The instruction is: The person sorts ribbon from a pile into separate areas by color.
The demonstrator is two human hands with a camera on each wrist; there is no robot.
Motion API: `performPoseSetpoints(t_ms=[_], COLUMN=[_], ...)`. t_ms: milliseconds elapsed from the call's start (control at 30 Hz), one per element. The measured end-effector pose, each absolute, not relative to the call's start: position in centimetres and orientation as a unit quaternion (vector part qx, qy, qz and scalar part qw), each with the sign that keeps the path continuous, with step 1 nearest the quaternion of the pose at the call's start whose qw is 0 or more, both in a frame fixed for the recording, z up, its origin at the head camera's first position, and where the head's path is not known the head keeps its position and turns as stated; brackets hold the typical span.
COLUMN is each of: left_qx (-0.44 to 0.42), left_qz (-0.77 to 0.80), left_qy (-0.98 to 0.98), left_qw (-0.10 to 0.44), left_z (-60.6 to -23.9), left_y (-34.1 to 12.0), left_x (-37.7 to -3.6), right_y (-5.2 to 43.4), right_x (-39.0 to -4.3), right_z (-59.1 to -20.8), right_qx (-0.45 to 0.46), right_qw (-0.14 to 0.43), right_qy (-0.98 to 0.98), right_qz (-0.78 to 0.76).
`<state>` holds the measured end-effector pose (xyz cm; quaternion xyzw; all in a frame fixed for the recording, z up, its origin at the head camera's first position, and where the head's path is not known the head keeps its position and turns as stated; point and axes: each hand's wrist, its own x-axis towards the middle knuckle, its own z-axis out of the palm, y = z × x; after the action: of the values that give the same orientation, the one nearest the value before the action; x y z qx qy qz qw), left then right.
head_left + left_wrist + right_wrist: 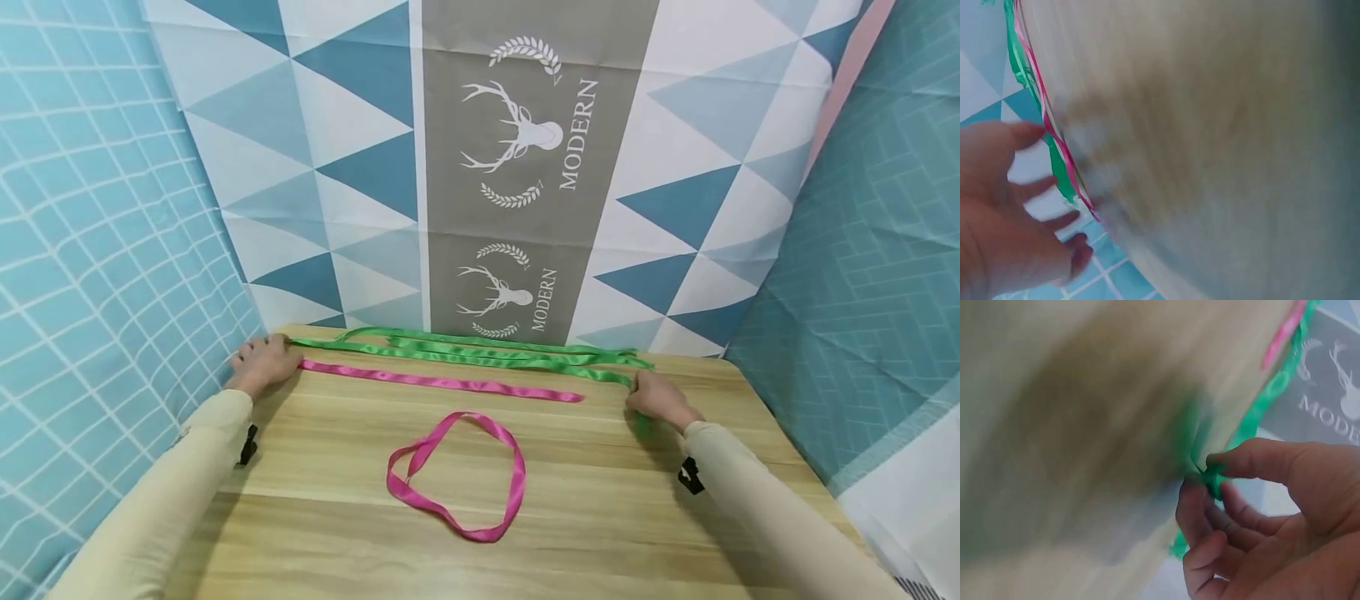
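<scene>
A long green ribbon (465, 354) lies folded in several strands along the far edge of the wooden table (600, 517). My left hand (262, 362) rests at its left end, by the table's corner. In the left wrist view that hand (997, 187) has its fingers spread beside the green ribbon (1059, 165), gripping nothing that I can see. My right hand (658, 398) holds the ribbon's right end. The right wrist view shows thumb and forefinger (1205, 475) pinching the green ribbon (1260, 406). A straight pink ribbon (442, 382) lies just in front of it.
A second pink ribbon (515, 475) forms a loose loop in the middle of the table. Patterned blue cloth (105, 208) hangs close on the left, back and right, right up against the table's edges. Both wrist views are blurred.
</scene>
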<state>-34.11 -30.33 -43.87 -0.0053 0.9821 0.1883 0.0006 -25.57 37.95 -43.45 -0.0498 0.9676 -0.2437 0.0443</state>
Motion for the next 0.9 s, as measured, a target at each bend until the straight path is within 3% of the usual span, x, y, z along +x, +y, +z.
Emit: performPoseSetpoints(t_ms=[233,633,900], left_qx=[0.114,0.122,0.118], left_qz=[0.128,0.11,0.153], left_qy=[0.985,0.981,0.978], left_qw=[0.032,0.101,0.082], left_z=[-44.5,-43.7,-43.9], left_y=[-29.4,-28.9,-30.3], left_x=[-35.3,-35.9,-34.8], right_y=[40.9,45.3,43.1], right_x=[-27.5,-30.8,-29.4], right_z=[-41.6,-43.2,-42.2], right_qx=[-0.138,-0.195,-0.153], right_qw=[0.027,-0.013,0.024], right_qy=[0.969,0.978,0.987], right_qz=[-0.205,-0.066,-0.043])
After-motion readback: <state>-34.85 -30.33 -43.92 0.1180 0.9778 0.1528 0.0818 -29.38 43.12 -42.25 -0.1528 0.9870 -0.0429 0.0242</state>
